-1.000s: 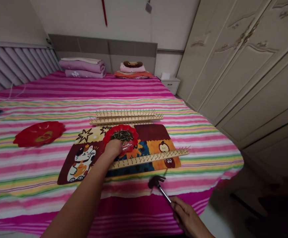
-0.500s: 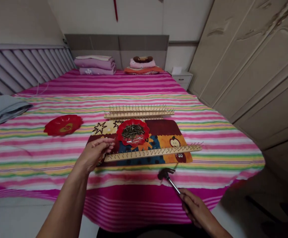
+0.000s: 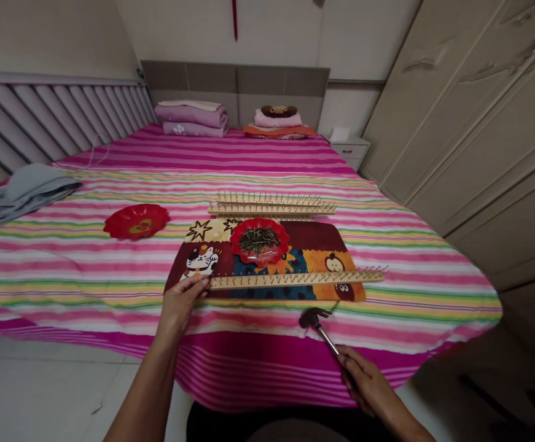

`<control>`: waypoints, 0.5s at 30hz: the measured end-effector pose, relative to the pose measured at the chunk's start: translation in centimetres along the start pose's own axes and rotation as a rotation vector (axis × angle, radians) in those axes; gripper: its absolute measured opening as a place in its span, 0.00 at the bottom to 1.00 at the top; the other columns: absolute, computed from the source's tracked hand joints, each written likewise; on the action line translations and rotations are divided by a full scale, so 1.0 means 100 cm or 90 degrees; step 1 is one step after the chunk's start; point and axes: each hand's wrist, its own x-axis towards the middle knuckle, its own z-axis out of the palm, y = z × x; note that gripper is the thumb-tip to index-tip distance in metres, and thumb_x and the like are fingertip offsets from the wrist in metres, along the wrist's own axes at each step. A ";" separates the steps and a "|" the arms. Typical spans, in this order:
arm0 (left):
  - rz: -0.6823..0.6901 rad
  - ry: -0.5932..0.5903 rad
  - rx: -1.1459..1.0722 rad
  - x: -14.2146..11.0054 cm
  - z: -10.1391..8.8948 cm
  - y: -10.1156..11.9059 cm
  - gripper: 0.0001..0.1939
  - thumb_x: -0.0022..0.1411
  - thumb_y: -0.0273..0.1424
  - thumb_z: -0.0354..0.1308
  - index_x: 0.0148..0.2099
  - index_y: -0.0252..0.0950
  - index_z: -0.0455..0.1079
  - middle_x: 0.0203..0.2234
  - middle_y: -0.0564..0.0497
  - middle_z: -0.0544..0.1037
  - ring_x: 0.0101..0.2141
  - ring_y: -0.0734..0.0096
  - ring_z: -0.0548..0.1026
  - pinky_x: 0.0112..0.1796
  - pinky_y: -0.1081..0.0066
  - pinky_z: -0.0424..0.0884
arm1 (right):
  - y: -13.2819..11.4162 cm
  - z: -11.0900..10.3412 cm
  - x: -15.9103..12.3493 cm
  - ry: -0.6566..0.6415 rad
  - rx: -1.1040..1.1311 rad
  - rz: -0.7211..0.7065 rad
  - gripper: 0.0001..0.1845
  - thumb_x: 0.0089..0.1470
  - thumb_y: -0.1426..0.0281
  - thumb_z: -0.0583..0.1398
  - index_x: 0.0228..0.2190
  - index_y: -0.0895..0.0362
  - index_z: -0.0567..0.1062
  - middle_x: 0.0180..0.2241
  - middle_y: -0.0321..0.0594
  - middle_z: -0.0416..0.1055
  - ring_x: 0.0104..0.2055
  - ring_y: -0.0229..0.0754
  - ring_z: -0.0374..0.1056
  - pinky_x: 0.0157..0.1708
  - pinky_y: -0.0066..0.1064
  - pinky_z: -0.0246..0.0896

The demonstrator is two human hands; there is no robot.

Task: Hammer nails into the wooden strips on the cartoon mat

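Note:
My left hand [image 3: 185, 299] is closed on the left end of a narrow wooden strip [image 3: 290, 280], fingers over its top. A row of nails stands along that strip, several of them leaning. It lies across the front of a patterned mat [image 3: 304, 236]. My right hand [image 3: 363, 377] grips the dark handle of a claw hammer [image 3: 321, 328], whose head hovers or rests just in front of the mat; I cannot tell which. Behind the strip, a red scalloped dish [image 3: 236, 240] holds a heap of nails [image 3: 258, 239].
More nail-studded wooden strips [image 3: 271, 209] lie behind the mat. To the left are an overturned-looking red plate [image 3: 137, 221] and grey cloth [image 3: 32, 187]. Folded bedding [image 3: 191, 116] sits at the bed's far end. A wardrobe [image 3: 470, 123] stands on the right.
My left hand has come down from above the mat, where its fingers were pinched, onto the strip's left end. The strip looks straighter now. The hammer stays in my right hand.

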 end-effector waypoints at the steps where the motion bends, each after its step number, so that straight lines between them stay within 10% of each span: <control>1: 0.003 -0.005 0.001 0.001 0.001 -0.001 0.21 0.28 0.37 0.70 0.29 0.32 0.75 0.25 0.50 0.78 0.27 0.72 0.74 0.28 0.73 0.72 | 0.000 0.000 0.000 0.000 0.000 0.000 0.22 0.40 0.52 0.56 0.34 0.54 0.66 0.11 0.22 0.48 0.12 0.29 0.42 0.12 0.21 0.32; 15: 0.081 0.008 0.197 0.006 0.002 -0.016 0.20 0.38 0.42 0.64 0.33 0.35 0.76 0.24 0.53 0.78 0.24 0.73 0.71 0.30 0.72 0.68 | 0.005 -0.003 0.001 -0.012 -0.040 -0.035 0.22 0.44 0.52 0.55 0.35 0.55 0.68 0.14 0.24 0.48 0.13 0.31 0.44 0.13 0.23 0.33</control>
